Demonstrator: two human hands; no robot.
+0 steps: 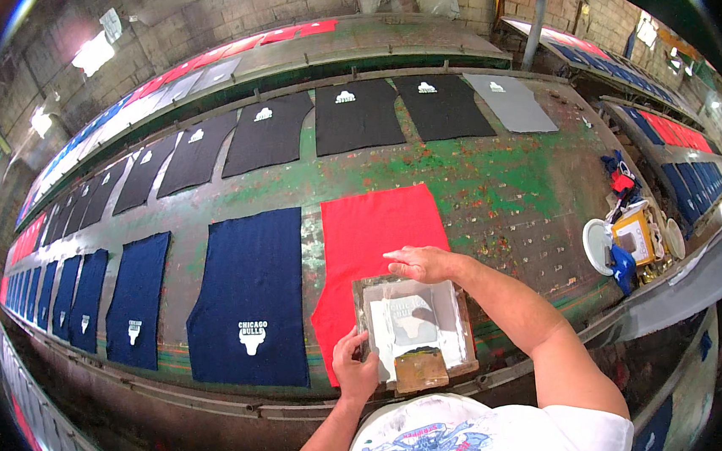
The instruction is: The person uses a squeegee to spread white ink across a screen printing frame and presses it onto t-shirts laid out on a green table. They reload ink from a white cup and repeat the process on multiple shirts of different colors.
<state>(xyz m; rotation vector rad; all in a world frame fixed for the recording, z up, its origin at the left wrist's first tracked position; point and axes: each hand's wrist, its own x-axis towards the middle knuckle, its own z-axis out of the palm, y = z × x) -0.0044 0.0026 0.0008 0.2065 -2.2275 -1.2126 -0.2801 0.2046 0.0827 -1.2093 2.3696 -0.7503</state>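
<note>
A screen-printing frame [469, 323] lies over the lower part of a red cut fabric panel [378, 224], directly before me. White ink covers parts of its mesh, and a design shows through it. A squeegee with a brown wooden handle [421, 368] rests inside at the near end. My left hand [355, 367] grips the frame's left side, fingers bent. At the far edge, my right hand [421, 264] is stretched flat above the red fabric, fingers extended and holding nothing. Whether its palm touches the frame or the cloth, I cannot tell.
To the left, a navy panel [246, 277] carries a white print, with several more beyond. Black panels [359, 120] and a grey panel [511, 103] line the table's far side. At right sit a white tub [598, 247] and a yellow-framed screen [646, 233]. A metal rail edges the table.
</note>
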